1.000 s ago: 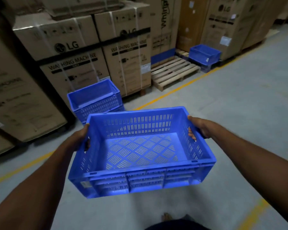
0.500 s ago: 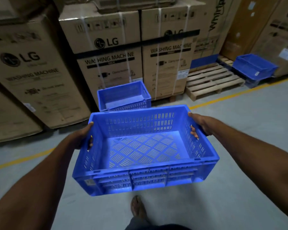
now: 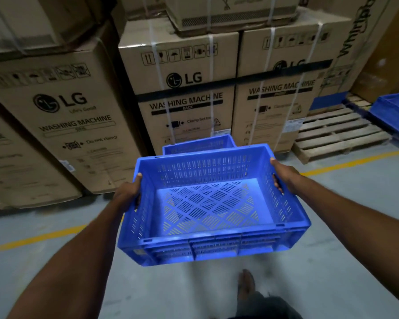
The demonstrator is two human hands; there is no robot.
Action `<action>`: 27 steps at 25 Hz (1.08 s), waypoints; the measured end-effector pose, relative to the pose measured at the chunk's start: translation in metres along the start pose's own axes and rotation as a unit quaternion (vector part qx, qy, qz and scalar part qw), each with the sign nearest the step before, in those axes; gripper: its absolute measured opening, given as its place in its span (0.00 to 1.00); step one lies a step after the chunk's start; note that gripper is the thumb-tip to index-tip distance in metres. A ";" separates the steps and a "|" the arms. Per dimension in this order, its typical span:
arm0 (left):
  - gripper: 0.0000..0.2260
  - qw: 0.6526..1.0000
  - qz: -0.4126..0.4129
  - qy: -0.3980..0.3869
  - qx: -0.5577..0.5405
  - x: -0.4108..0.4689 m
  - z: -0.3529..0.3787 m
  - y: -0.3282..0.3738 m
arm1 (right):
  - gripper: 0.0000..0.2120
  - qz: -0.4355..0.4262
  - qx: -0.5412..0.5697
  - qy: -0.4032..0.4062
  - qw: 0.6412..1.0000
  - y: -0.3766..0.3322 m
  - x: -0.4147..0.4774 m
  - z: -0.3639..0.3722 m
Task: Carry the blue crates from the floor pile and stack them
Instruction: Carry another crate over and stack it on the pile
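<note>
I hold an empty blue slotted crate (image 3: pixel 207 206) level in front of me, above the floor. My left hand (image 3: pixel 128 192) grips its left side wall and my right hand (image 3: pixel 283 176) grips the handle slot in its right wall. Just beyond it, a second blue crate (image 3: pixel 198 145) stands by the cartons; only its far rim shows over the carried crate. Another blue crate (image 3: pixel 394 113) sits at the far right, on the end of the pallet.
Tall washing machine cartons (image 3: pixel 184 88) line the back, close ahead. A wooden pallet (image 3: pixel 336 134) lies to the right. A yellow floor line (image 3: pixel 32 238) runs along the grey concrete. My foot (image 3: pixel 245 286) shows below the crate.
I have walked toward the cartons and turned left: the crate on the floor went from left of the carried crate to directly behind it. Both hands kept their grip.
</note>
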State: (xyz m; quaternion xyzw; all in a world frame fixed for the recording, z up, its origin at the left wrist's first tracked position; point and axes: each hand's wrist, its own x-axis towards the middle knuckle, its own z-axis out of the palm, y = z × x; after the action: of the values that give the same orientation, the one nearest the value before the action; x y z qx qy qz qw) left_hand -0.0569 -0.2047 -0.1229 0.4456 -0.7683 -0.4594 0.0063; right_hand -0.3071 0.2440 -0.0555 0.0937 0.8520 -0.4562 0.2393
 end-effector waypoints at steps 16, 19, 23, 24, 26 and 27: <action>0.43 0.993 -0.073 0.093 -0.012 0.278 0.084 0.104 | 0.38 -0.027 -0.142 0.029 0.989 -0.167 0.346 0.100; 0.45 0.993 -0.072 0.083 -0.044 0.341 0.095 0.092 | 0.36 -0.030 -0.119 0.043 0.992 -0.180 0.402 0.124; 0.47 0.992 -0.085 0.090 -0.017 0.380 0.100 0.103 | 0.33 -0.037 -0.084 0.057 0.994 -0.181 0.457 0.159; 0.46 0.992 -0.082 0.092 -0.010 0.384 0.100 0.109 | 0.33 -0.037 -0.082 0.055 0.994 -0.181 0.465 0.165; 0.43 0.993 -0.068 0.099 0.012 0.396 0.102 0.118 | 0.35 -0.037 -0.092 0.060 0.993 -0.182 0.476 0.175; 0.42 0.992 -0.061 0.107 0.018 0.402 0.102 0.123 | 0.36 -0.037 -0.097 0.067 0.992 -0.182 0.480 0.177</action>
State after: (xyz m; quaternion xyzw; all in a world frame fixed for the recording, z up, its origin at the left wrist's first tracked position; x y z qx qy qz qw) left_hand -0.4259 -0.3888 -0.2554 0.5384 -0.7425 -0.3950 0.0526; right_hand -0.7354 -0.0331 -0.2419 0.0692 0.9092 -0.3724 0.1727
